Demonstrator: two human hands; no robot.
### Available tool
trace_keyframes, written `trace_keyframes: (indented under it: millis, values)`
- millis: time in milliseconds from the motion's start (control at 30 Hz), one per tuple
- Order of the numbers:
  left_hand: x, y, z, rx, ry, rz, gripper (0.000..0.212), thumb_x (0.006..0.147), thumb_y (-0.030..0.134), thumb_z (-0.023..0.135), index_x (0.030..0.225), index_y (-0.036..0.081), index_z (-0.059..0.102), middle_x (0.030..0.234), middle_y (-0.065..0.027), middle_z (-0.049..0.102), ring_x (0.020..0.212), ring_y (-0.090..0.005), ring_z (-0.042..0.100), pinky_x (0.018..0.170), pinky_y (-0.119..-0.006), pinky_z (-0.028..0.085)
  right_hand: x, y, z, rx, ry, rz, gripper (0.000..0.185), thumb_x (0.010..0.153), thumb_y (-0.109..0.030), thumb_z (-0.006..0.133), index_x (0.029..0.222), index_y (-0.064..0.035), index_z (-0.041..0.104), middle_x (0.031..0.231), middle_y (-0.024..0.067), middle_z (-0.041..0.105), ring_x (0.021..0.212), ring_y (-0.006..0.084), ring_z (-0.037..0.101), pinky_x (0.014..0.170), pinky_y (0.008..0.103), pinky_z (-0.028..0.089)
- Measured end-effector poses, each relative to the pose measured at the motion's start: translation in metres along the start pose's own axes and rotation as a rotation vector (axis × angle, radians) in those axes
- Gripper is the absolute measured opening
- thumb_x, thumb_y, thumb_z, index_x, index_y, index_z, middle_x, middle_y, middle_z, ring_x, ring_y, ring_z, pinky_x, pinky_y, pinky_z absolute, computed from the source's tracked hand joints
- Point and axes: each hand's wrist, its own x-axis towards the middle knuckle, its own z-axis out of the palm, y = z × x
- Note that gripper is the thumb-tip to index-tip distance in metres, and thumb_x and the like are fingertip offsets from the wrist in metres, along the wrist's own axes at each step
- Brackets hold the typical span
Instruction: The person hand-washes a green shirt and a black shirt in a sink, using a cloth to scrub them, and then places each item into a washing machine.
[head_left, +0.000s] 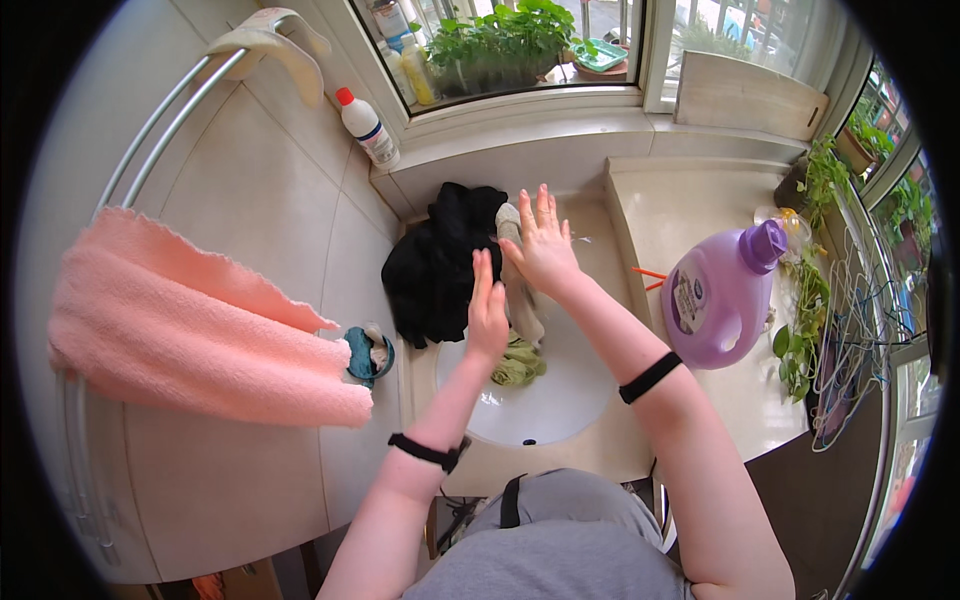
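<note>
My left hand is held above the left part of the white washbasin, its fingers pointing away from me. My right hand is raised over the basin's far side with its fingers spread. Neither hand holds anything. A heap of black cloth lies at the back left, beside my left hand. A greyish sock-like cloth stretches from the back into the basin, partly behind my right hand. Crumpled green cloth lies in the basin, just right of my left wrist.
A purple detergent jug stands on the right counter near wire hangers and trailing plants. On the left, a pink towel hangs from a metal rail, above a teal cup. A red-capped bottle stands by the window.
</note>
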Motion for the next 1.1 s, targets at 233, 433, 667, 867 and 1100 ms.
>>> trace_keyframes:
  millis: [233,433,667,867,1100]
  values:
    - [0.065,0.012,-0.003,0.384,-0.320,0.014,0.040,0.098,0.027,0.041,0.127,0.005,0.057,0.147,-0.0168,0.037,0.140,-0.0352,0.024,0.113,-0.040,0.024,-0.046,0.026,-0.007,0.146,-0.136,0.115,0.074,0.093,-0.048,0.049,0.150,-0.0119,0.018,0.155,0.0215,0.010,0.144,0.0381,0.012,0.108,0.0639,0.016]
    - [0.083,0.016,0.014,0.941,-0.381,0.040,0.040,0.094,0.029,0.049,0.130,0.011,0.057,0.153,-0.0151,0.026,0.143,-0.0345,0.017,0.113,-0.052,0.018,-0.055,0.043,-0.003,0.484,0.065,0.156,0.056,0.091,-0.031,0.058,0.137,-0.0036,0.041,0.145,0.0235,0.032,0.134,0.0377,0.033,0.108,0.0448,0.032]
    - [0.071,-0.010,0.019,0.284,-0.052,0.054,0.058,0.097,0.031,0.047,0.147,0.006,0.029,0.157,-0.0157,0.014,0.146,-0.0315,0.006,0.115,-0.048,0.007,-0.097,0.095,0.063,0.653,0.084,0.411,0.047,0.091,-0.028,0.057,0.128,0.0006,0.049,0.133,0.0243,0.047,0.122,0.0371,0.047,0.101,0.0398,0.040]
    - [0.003,-0.076,0.004,-0.076,0.435,-0.228,0.033,0.099,0.014,0.041,0.129,0.001,0.049,0.132,-0.0137,0.048,0.122,-0.0237,0.047,0.104,-0.033,0.036,-0.148,0.124,0.124,0.741,-0.031,0.617,0.038,0.089,-0.023,0.055,0.119,0.0002,0.058,0.117,0.0194,0.062,0.109,0.0311,0.059,0.094,0.0371,0.045]
    - [-0.095,-0.184,0.023,0.490,-0.097,-0.460,0.036,0.083,0.013,0.063,0.117,0.003,0.057,0.121,-0.0162,0.056,0.114,-0.0293,0.053,0.098,-0.037,0.041,-0.175,0.116,0.134,0.790,-0.233,0.740,0.033,0.090,-0.019,0.055,0.117,-0.0013,0.060,0.112,0.0136,0.065,0.104,0.0219,0.060,0.091,0.0324,0.046]
